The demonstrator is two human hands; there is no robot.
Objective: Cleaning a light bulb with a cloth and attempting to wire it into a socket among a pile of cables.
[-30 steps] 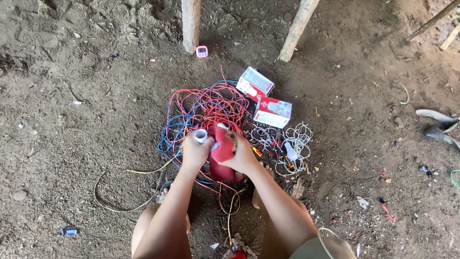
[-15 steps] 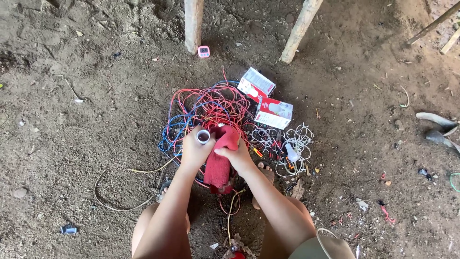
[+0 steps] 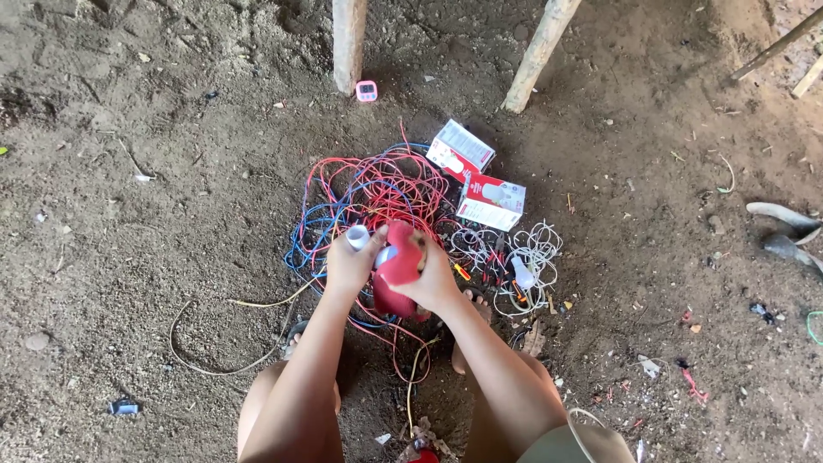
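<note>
A red cloth (image 3: pixel 398 270) is clasped in the right hand (image 3: pixel 433 279) over a pale bulb-like part (image 3: pixel 385 255), just in front of the wire tangle (image 3: pixel 377 193). The left hand (image 3: pixel 350 266) grips a white tube (image 3: pixel 357 237). Wiping looks underway. Two boxes (image 3: pixel 476 176) lie beyond the tangle, a white coil (image 3: pixel 523 253) to its right.

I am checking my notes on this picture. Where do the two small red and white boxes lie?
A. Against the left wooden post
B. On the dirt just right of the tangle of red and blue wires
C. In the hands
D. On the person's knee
B: both red and white boxes lie on the dirt floor at the right edge of the tangle of red and blue wires, apart from the hands.
</note>
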